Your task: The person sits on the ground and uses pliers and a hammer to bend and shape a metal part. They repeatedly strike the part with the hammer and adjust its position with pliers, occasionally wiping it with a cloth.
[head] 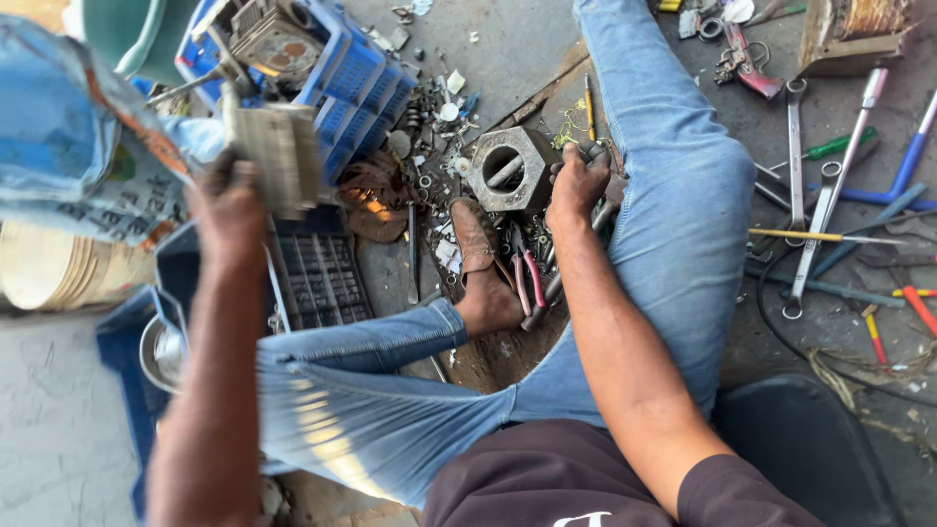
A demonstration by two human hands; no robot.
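My left hand point(232, 200) is raised at the left and grips a finned grey metal engine block point(276, 156), blurred by motion. My right hand point(578, 182) reaches down between my knees and closes on a dark metal tool point(603, 210) lying in a pile of parts. Just left of that hand stands a hexagonal grey metal housing point(509, 168) with a round bore. My foot in a brown shoe point(476, 239) rests beside the pile, next to pliers with pink handles point(532, 278).
A blue plastic crate point(366, 73) holding an engine part stands at the back. Several spanners point(810, 234) and screwdrivers point(830, 236) lie on the ground at the right. A printed sack point(68, 146), a stack of pale bowls point(59, 268) and a dark grid tray point(322, 278) are at the left.
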